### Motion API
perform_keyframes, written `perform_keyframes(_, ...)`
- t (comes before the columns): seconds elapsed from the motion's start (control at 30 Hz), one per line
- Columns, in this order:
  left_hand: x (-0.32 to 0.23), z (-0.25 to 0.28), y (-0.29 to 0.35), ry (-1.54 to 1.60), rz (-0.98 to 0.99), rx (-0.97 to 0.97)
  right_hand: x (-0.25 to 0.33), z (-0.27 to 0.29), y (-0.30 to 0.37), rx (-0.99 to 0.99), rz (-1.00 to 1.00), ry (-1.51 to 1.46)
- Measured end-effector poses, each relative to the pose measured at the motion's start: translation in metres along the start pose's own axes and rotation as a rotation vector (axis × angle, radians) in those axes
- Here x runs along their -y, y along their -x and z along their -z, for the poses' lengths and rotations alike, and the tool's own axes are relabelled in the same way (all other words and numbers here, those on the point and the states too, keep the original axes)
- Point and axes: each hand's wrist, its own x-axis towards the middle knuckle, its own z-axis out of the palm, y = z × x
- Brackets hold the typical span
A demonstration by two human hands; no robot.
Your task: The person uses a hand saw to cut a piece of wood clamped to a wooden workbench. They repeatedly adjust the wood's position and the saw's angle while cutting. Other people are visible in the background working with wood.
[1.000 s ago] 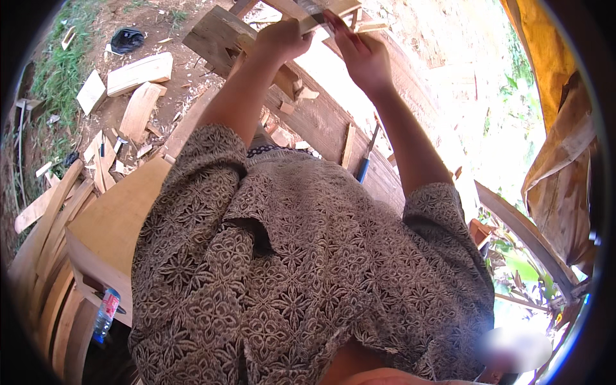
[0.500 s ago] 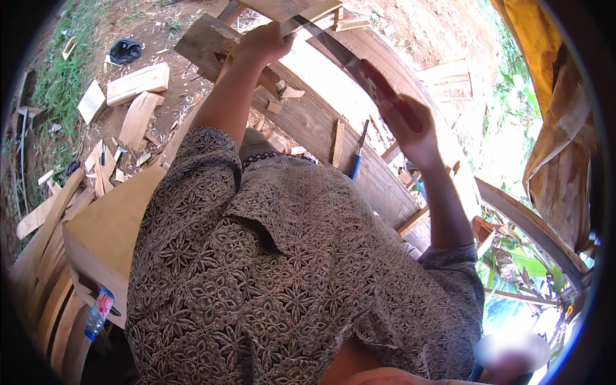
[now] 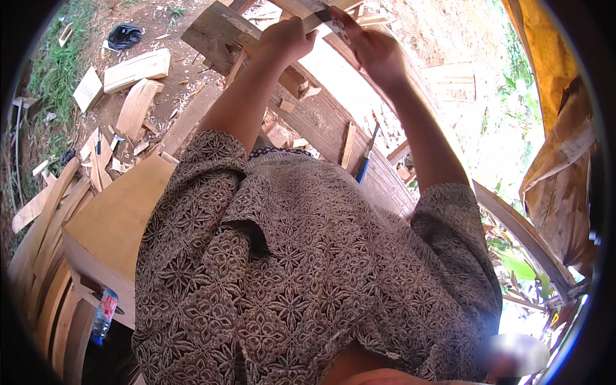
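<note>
At the top of the view my right hand (image 3: pixel 380 56) is closed round the red handle (image 3: pixel 346 23) of a handsaw. The dark saw blade (image 3: pixel 323 14) runs from it to a light wooden board (image 3: pixel 296 6), partly cut off by the upper edge. My left hand (image 3: pixel 287 40), fingers curled, grips the near side of this board beside the blade. Its fingertips are hidden. Below both hands stretches a long wooden plank bench (image 3: pixel 321 125). On it lies a blue-handled tool (image 3: pixel 364 168) with a thin metal shaft, perhaps a chisel.
Cut wood pieces (image 3: pixel 136 70) and shavings lie on the ground at left, near a black plastic bag (image 3: pixel 124 36). A large pale wooden block (image 3: pixel 119 212) stands at my left, with a plastic bottle (image 3: pixel 104 317) by it. A yellow-brown tarp (image 3: pixel 558 167) hangs at right.
My right hand has pushed the saw forward and left, so its handle is now close to the board and my left hand. The view has shifted slightly.
</note>
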Motion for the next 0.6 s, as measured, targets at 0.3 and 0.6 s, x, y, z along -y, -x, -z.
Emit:
perform_keyframes(0.3, 0.02, -0.007, -0.01, -0.107, -0.006, -0.103, -0.082, 0.005, 0.131, -0.038, -0.07, -0.173)
perform_keyframes(0.6, 0.019, -0.011, -0.006, -0.036, -0.05, -0.145, 0.048, 0.071, 0.091, 0.086, -0.054, 0.02)
